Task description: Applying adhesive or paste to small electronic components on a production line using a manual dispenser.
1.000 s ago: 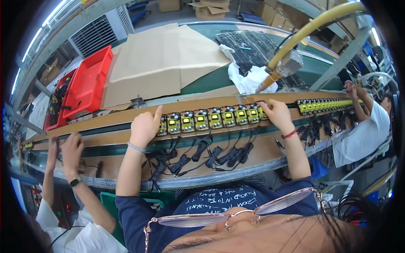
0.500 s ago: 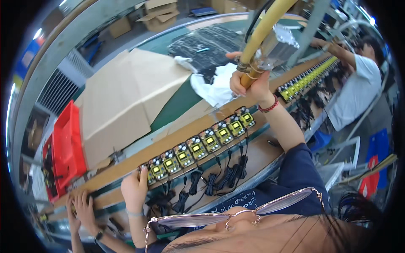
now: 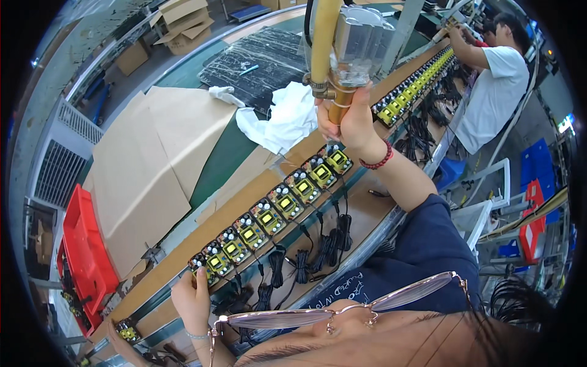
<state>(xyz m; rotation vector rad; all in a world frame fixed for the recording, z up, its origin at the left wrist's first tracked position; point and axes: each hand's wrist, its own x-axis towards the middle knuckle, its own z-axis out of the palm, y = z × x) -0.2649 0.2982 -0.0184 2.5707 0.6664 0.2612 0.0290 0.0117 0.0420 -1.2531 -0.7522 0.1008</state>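
Straight ahead being twelve and the middle of the view my centre, my right hand [image 3: 353, 121] is at one o'clock, raised and closed around the amber handle [image 3: 340, 107]. From it a thick yellow hose [image 3: 324, 40] rises toward twelve, with a clear plastic piece [image 3: 365, 40] just right of it.

My left hand [image 3: 191, 300] is low at seven, its thumb against the end board of a row. Its other fingers are mostly hidden, so I cannot tell whether they grip.

Between my hands lies that row of yellow-and-black boards [image 3: 266, 218], slanting from seven up to two. Black bundled cables [image 3: 299, 264] hang from its near side, at six.

Another board [image 3: 128, 331] sits between seven and eight, out past my left hand. A longer row of boards [image 3: 408, 92] stretches away at two, with a person in a white shirt [image 3: 489, 101] reaching over its far end.

Farther out, a white cloth [image 3: 284, 119] lies crumpled at twelve, a scuffed black sheet [image 3: 241, 70] at eleven, flat cardboard [image 3: 150, 144] between nine and ten, and a red tray [image 3: 88, 235] at eight.
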